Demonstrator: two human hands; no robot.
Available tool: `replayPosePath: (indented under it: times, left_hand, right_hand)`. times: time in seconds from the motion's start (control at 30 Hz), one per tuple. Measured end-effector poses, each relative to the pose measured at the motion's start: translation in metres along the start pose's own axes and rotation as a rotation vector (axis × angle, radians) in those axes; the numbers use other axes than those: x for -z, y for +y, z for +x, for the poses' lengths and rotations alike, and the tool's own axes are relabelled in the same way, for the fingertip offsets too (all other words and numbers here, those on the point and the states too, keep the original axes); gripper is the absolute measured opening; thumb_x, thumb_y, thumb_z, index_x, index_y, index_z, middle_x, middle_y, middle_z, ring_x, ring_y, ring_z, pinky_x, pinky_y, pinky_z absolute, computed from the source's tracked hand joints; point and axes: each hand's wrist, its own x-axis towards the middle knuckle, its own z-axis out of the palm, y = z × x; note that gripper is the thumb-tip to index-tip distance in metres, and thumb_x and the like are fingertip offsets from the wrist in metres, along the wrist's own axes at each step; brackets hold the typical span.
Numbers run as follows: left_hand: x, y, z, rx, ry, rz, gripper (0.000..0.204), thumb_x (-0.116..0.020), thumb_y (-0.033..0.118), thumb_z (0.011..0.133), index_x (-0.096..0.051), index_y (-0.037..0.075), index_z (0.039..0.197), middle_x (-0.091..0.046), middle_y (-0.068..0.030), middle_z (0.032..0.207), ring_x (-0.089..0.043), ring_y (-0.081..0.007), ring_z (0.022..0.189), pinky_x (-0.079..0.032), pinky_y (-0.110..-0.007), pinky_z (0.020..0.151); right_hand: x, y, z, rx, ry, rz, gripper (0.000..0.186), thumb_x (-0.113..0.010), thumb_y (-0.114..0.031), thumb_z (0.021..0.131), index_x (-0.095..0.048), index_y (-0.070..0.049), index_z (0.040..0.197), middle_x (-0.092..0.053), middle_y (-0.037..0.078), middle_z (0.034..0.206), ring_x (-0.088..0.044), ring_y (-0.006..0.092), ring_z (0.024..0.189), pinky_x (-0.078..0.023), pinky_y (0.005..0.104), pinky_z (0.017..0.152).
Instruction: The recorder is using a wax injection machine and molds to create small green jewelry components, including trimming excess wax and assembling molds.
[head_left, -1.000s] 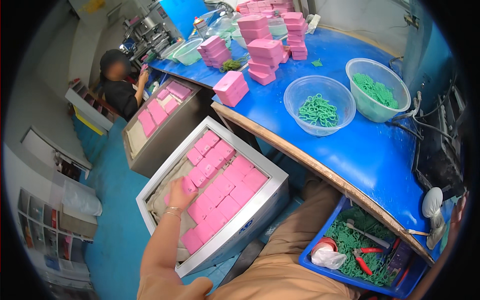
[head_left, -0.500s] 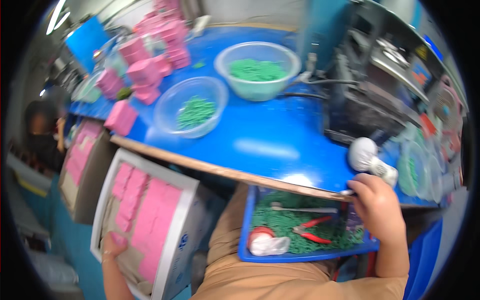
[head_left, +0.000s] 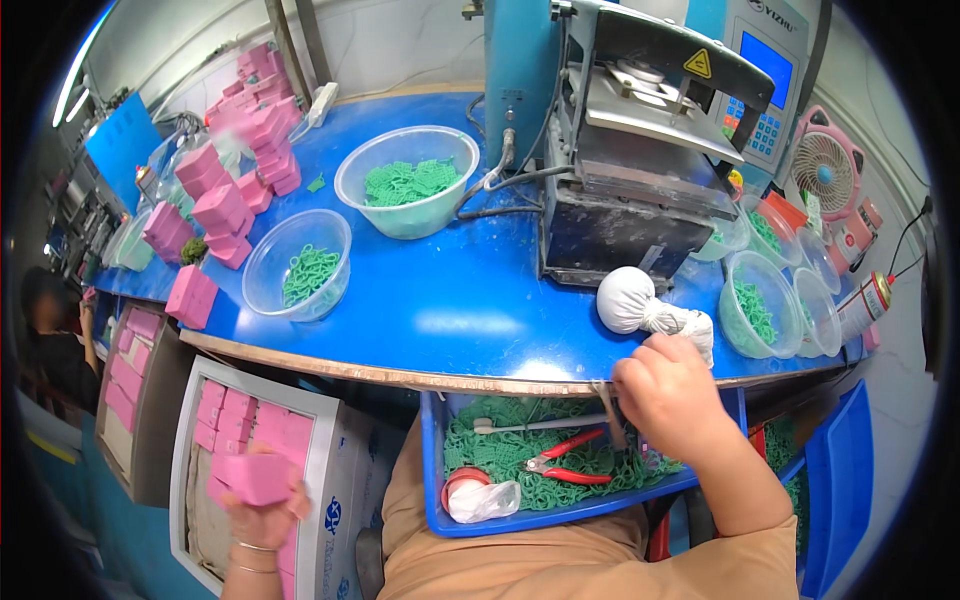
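Note:
My left hand [head_left: 262, 515] grips a pink block [head_left: 252, 478], raised over a white foam-like box [head_left: 190, 455] with rows of similar pink blocks. My right hand [head_left: 672, 385] is closed at the table's front edge, above the blue tray. From its fingers a thin, slightly blurred tool [head_left: 612, 418] hangs down; its kind I cannot make out. Just beyond that hand lies a white cloth pouch [head_left: 628, 300] with a round, stuffed head. Under it, the blue tray [head_left: 432, 470] holds green rubbery pieces, red-handled cutting pliers [head_left: 568, 466], a white toothbrush-like stick [head_left: 535, 425] and a red-rimmed tub with plastic wrap [head_left: 480, 500].
On the blue table [head_left: 460, 290] stand two bowls [head_left: 345, 190] [head_left: 270, 300] of green pieces, pink block stacks [head_left: 225, 215] and a black press machine [head_left: 630, 220]. More tubs [head_left: 760, 335], a spray can [head_left: 866, 303] and a pink fan [head_left: 825, 170] are at right. Another person [head_left: 60, 340] sits far left.
My left hand has lifted a pink block up from the white box. My right hand stays by the table edge, a thin tool now showing below it. The view has shifted rightward.

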Motion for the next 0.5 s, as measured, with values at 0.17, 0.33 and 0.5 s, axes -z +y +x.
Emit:
replayPosePath:
  times: [0.17, 0.33, 0.5]
  left_hand:
    - [-0.051, -0.047, 0.011, 0.318, -0.148, 0.005, 0.085, -0.069, 0.068, 0.057, -0.043, 0.013, 0.117, -0.053, -0.0113, 0.083, -0.049, -0.0185, 0.061, -0.041, -0.03, 0.051]
    - [-0.049, -0.061, 0.002, 0.497, -0.2, 0.019, 0.099, -0.068, 0.075, 0.047, -0.045, 0.006, 0.114, -0.054, -0.0141, 0.086, -0.051, -0.02, 0.062, -0.042, -0.032, 0.054]
    - [-0.05, -0.065, 0.0, 0.486, -0.276, -0.146, 0.108, -0.062, 0.082, 0.038, -0.05, -0.001, 0.106, -0.055, -0.0183, 0.082, -0.051, -0.0184, 0.056, -0.041, -0.028, 0.049]
  right_hand:
    - [-0.018, -0.007, 0.008, -0.095, 0.186, 0.089, 0.021, -0.063, -0.004, 0.065, -0.051, -0.006, 0.083, -0.049, 0.006, 0.066, -0.05, 0.0237, 0.061, -0.04, 0.0352, 0.054]
    - [-0.011, -0.021, -0.025, -0.094, 0.197, 0.235, 0.02, -0.07, -0.011, 0.07, -0.054, -0.007, 0.081, -0.051, 0.006, 0.06, -0.053, 0.0231, 0.05, -0.04, 0.0344, 0.044]
    - [-0.038, -0.044, -0.047, -0.004, -0.542, 0.154, 0.018, -0.056, -0.017, 0.075, -0.058, -0.006, 0.088, -0.057, 0.006, 0.069, -0.059, 0.021, 0.056, -0.047, 0.0316, 0.048]
